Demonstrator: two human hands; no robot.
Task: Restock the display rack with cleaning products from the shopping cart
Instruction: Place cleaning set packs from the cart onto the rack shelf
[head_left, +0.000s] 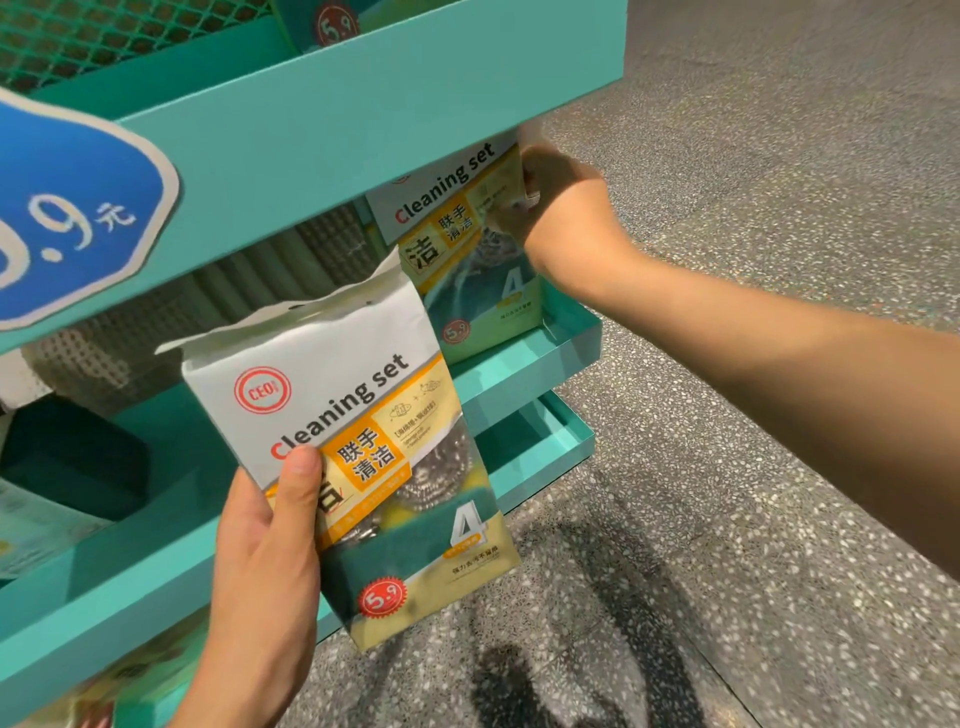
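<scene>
A teal display rack (322, 124) stands on speckled terrazzo floor (753, 182). The left hand (265, 545) has its grip closed on a Cleaning set pack (353, 441), held before the rack, thumb across its front. The right hand (561, 208) grips the upper edge of a second Cleaning set pack (467, 249) standing on the rack's middle shelf (566, 338).

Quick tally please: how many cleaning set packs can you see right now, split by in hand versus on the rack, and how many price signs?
Cleaning set pack gripped by the left hand: 1
Cleaning set pack on the rack shelf, held by the right hand: 1
Blue price sign: 1
Total: 3
</scene>
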